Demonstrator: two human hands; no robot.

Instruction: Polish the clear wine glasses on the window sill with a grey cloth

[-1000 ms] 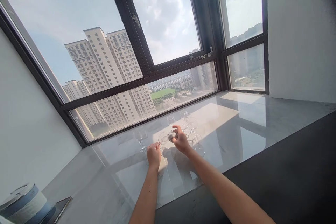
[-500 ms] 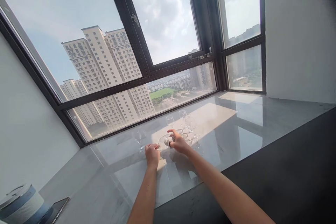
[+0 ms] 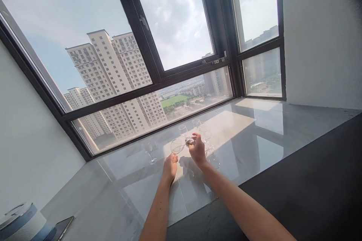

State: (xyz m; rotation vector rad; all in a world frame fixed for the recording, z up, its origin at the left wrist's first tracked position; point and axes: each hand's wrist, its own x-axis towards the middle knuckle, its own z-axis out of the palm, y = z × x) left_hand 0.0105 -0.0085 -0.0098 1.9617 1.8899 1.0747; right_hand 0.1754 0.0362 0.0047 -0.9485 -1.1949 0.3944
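Note:
My left hand [image 3: 170, 166] is closed low around a clear wine glass [image 3: 177, 146], which it holds above the sill with the bowl up. My right hand [image 3: 198, 150] pinches a bunched light-coloured cloth [image 3: 190, 141] just right of that bowl; whether cloth and glass touch, I cannot tell. Left of my left hand, another wine glass [image 3: 152, 153] stands upright. Behind and to the right of my right hand several more clear glasses [image 3: 206, 132] stand close together, partly covered by that hand.
The glossy marble windowsill [image 3: 135, 192] ends at a dark front edge on the right. A white and blue lidded container [image 3: 24, 223] and a phone-like flat dark device [image 3: 62, 229] lie at the lower left. Dark window frames [image 3: 158, 83] rise behind.
The glass in my left hand has tipped more upright, and that hand has shifted slightly right. My right hand and the cloth have moved right and a little up, off the bowl's front.

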